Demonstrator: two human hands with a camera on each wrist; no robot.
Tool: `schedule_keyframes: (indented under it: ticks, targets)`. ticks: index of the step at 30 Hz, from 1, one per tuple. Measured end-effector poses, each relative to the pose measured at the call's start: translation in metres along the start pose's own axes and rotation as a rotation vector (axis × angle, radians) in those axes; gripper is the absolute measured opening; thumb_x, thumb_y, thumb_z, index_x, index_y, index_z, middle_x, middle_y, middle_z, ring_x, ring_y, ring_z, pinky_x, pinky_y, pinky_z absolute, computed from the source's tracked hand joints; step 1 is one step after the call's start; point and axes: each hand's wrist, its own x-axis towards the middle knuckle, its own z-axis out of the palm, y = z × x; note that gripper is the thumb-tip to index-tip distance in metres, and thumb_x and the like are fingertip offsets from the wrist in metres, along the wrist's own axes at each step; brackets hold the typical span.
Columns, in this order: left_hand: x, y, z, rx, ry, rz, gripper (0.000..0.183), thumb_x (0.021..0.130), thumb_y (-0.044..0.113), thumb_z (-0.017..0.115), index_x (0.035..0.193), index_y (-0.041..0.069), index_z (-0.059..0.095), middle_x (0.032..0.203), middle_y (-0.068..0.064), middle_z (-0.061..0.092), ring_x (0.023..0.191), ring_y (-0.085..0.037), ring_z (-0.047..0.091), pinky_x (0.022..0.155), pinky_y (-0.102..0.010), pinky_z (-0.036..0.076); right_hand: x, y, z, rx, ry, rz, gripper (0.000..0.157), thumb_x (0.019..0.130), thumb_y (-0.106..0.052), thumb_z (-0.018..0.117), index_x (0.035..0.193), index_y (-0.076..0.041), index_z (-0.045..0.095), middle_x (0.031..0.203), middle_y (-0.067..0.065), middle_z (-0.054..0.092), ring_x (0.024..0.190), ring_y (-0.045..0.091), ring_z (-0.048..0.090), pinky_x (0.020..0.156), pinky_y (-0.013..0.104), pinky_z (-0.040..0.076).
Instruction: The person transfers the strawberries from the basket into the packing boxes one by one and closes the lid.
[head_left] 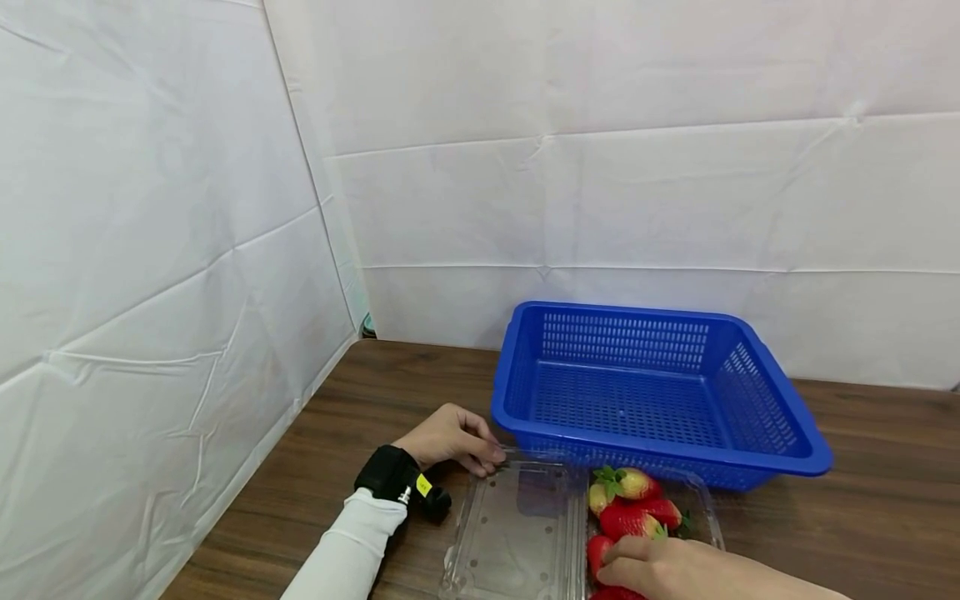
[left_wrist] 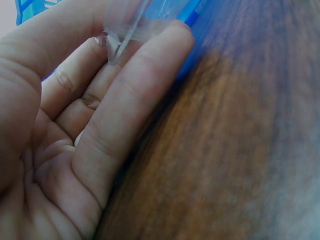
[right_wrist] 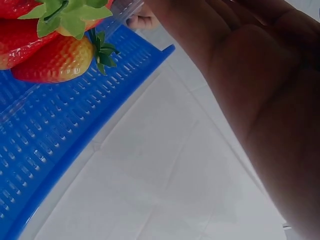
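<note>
A clear plastic clamshell box lies unfolded on the table, its lid [head_left: 517, 533] to the left and its tray [head_left: 705, 512] to the right. My left hand [head_left: 453, 440] pinches the lid's far left corner between thumb and fingers; the left wrist view shows the clear plastic edge [left_wrist: 116, 47] between them. Several red and yellowish strawberries [head_left: 628, 521] with green leaf caps fill the tray. Over its near part, my right hand [head_left: 667, 568] has its thumb and a finger at a red strawberry [head_left: 596, 548]. Its fingertips are out of frame in the right wrist view.
A blue slotted plastic basket [head_left: 622, 404] stands just behind the box, its near rim close to the tray. The dark wooden table [head_left: 885, 492] extends to both sides. White sheeting [head_left: 450, 208] hangs at the back and along the left.
</note>
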Motion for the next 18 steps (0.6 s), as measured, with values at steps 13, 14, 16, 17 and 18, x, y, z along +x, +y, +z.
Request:
schedule_keyframes:
  ticks: [13,14,16,17,18]
  targets:
    - [-0.002,0.004,0.004,-0.009,0.005,0.008,0.01,0.081,0.002,0.072,0.088,-0.006,0.07,0.086,-0.014,0.073,0.072,-0.022,0.069,0.063,-0.03,0.062,-0.028,0.006,-0.019,0.064,0.043,0.089,0.039,0.091,-0.033,0.066,0.122,-0.009,0.061,0.113,0.003,0.067,0.099,0.01,0.061,0.068,0.027,0.06]
    - [-0.001,0.002,0.003,-0.009,0.006,0.006,0.01,0.081,0.002,0.073,0.087,-0.006,0.071,0.086,-0.015,0.073,0.072,-0.022,0.069,0.064,-0.03,0.062,-0.032,0.007,-0.02,0.072,0.067,0.092,0.037,0.091,-0.03,0.066,0.121,-0.01,0.061,0.111,0.002,0.067,0.096,0.009,0.061,0.067,0.026,0.06]
    - [0.001,0.0,0.001,-0.01,0.006,-0.004,0.01,0.081,0.003,0.074,0.087,-0.004,0.071,0.087,-0.015,0.073,0.072,-0.023,0.069,0.064,-0.031,0.062,-0.039,0.008,-0.022,0.105,0.109,0.124,0.032,0.091,-0.025,0.067,0.12,-0.011,0.061,0.107,0.0,0.068,0.09,0.006,0.06,0.064,0.024,0.059]
    - [0.001,-0.001,0.0,-0.009,0.005,-0.004,0.011,0.081,0.004,0.074,0.087,-0.004,0.071,0.087,-0.016,0.073,0.073,-0.023,0.069,0.064,-0.031,0.062,-0.042,0.008,-0.022,0.105,0.134,0.144,0.03,0.091,-0.022,0.067,0.118,-0.012,0.062,0.105,-0.001,0.068,0.088,0.005,0.059,0.062,0.023,0.058]
    - [0.001,-0.002,-0.001,-0.008,0.005,-0.003,0.011,0.081,0.004,0.074,0.087,-0.004,0.071,0.087,-0.016,0.073,0.073,-0.024,0.069,0.065,-0.032,0.062,-0.045,0.009,-0.022,0.094,0.163,0.158,0.027,0.091,-0.02,0.067,0.117,-0.012,0.063,0.102,-0.002,0.068,0.084,0.004,0.058,0.059,0.022,0.057]
